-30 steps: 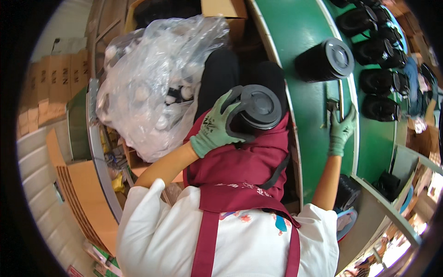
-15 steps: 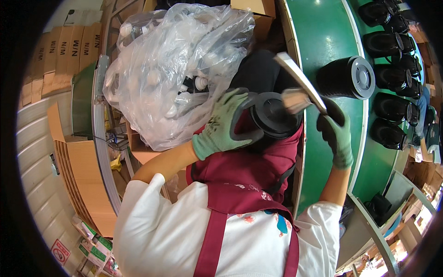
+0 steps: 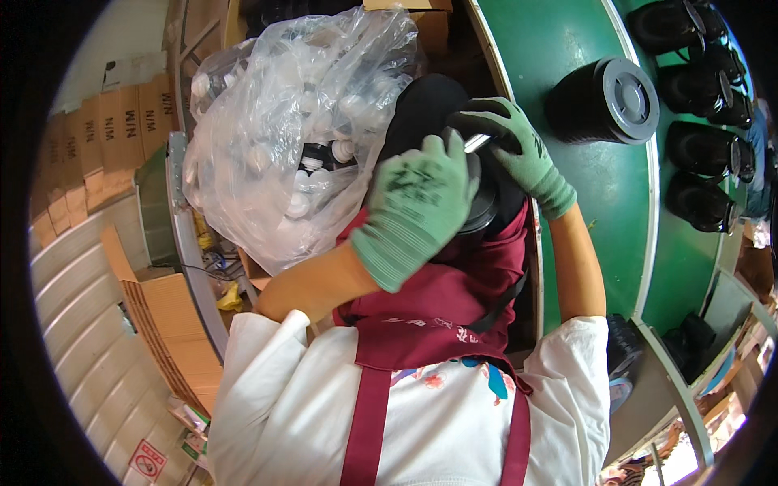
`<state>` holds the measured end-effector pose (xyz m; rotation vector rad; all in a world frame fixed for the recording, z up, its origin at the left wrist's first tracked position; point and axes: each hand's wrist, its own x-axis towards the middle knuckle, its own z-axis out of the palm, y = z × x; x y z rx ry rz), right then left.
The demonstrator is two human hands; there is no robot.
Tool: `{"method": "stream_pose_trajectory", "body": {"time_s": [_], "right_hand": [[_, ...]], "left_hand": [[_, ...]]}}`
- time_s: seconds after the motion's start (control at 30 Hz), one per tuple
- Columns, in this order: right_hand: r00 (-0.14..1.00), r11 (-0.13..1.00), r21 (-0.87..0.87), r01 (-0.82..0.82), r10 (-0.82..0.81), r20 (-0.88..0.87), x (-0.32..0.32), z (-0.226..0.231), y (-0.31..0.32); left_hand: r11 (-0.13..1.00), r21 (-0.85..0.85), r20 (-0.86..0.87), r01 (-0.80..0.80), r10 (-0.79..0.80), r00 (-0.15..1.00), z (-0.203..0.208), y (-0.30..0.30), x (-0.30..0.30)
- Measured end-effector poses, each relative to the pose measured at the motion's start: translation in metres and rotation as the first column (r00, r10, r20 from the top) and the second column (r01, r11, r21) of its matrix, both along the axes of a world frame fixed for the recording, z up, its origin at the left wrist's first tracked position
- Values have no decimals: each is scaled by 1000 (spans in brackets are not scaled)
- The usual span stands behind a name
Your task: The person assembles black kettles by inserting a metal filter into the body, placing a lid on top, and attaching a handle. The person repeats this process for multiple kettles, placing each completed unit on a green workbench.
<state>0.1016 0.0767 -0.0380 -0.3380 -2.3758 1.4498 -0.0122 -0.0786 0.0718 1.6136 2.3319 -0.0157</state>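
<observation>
A black round tub-like part (image 3: pixel 484 209) with a ridged end rests in my lap, mostly covered by my hands. My left hand (image 3: pixel 417 202), in a green-and-grey knit glove, is curled over its near left side and smeared by motion. My right hand (image 3: pixel 515 150), gloved the same way, is closed at the part's far side around a brush (image 3: pixel 476 143). Only a short pale piece of the brush shows between the hands; its bristles are hidden. A similar black tub-like part (image 3: pixel 604 101) lies on its side on the green conveyor (image 3: pixel 596 219) to my right.
A big clear plastic bag (image 3: pixel 275 138) of small white-and-black parts stands at my left. Several glossy black housings (image 3: pixel 701 150) line the conveyor's far side. Flattened cartons (image 3: pixel 113 138) lean on the left wall, and an open cardboard box (image 3: pixel 182 324) stands below them.
My right hand has swung left and inward with the brush, from over the conveyor to the part in my lap. My left hand has shifted over the part. The glossy housings have moved along the belt.
</observation>
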Motion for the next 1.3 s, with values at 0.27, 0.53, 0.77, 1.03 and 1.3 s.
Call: {"method": "stream_pose_trajectory", "body": {"time_s": [0.27,0.53,0.77,1.03,1.3], "right_hand": [[863,172,-857,-486,-57,-501,-15,-65,35],[843,712,-682,-168,-254,-473,-52,-95,3],[917,239,-915,-324,-160,-366,-63,-90,-1],[907,54,-978,-199,-367,-205,-7,-13,-29],[873,981,-170,-94,-1,-488,30,64,-95]], "left_hand": [[996,-89,41,-19,23,999,1,-1,3],[1000,13,45,16,-16,999,-12,-22,-9],[997,-58,-85,-52,47,995,-3,-9,6],[981,64,598,-182,108,794,-44,-34,-80],[932,316,889,-177,-226,398,-104,71,-77]]}}
